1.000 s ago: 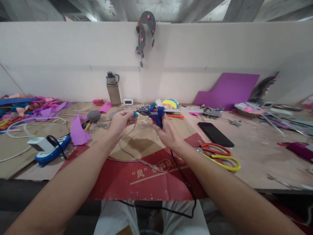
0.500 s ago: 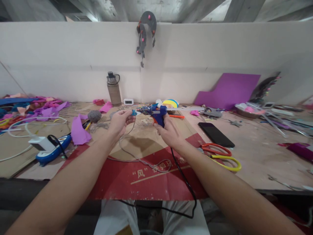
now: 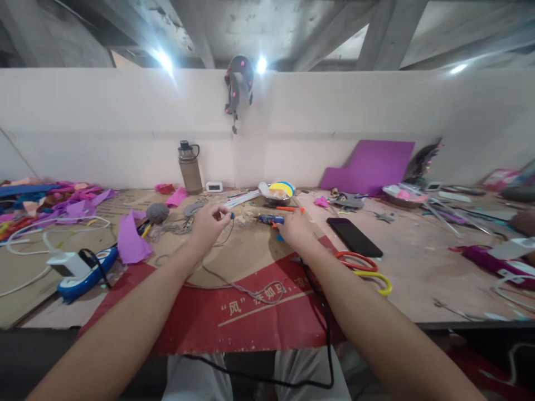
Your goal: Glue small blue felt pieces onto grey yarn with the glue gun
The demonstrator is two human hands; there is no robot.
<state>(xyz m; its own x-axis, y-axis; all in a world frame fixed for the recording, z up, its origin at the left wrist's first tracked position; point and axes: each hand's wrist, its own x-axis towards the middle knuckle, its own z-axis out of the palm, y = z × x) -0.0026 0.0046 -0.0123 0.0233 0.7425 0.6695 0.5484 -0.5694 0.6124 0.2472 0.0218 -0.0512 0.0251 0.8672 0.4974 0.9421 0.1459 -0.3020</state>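
Note:
My left hand (image 3: pixel 210 223) is closed in a pinch over the cardboard. A small dark blue piece (image 3: pixel 232 215) shows at its fingertips, with grey yarn (image 3: pixel 225 239) trailing down from there. My right hand (image 3: pixel 296 229) is closed around the blue glue gun (image 3: pixel 267 218), which is low over the cardboard with its nozzle toward the left hand. Its handle is mostly hidden by the fingers. From it a black cord (image 3: pixel 327 328) runs down past the table edge. Behind the left hand lies a ball of grey yarn (image 3: pixel 157 213).
Scissors with red and yellow handles (image 3: pixel 357 262) and a black phone (image 3: pixel 354 236) lie beside my right forearm. Behind the hands stand a bowl (image 3: pixel 276 199) and a bottle (image 3: pixel 190 170). At left are a blue power strip (image 3: pixel 87 281) and felt scraps (image 3: pixel 79 209).
The glue gun has come down with my right hand, away from the left fingertips. My left hand still pinches the blue piece. The view has tilted up a little.

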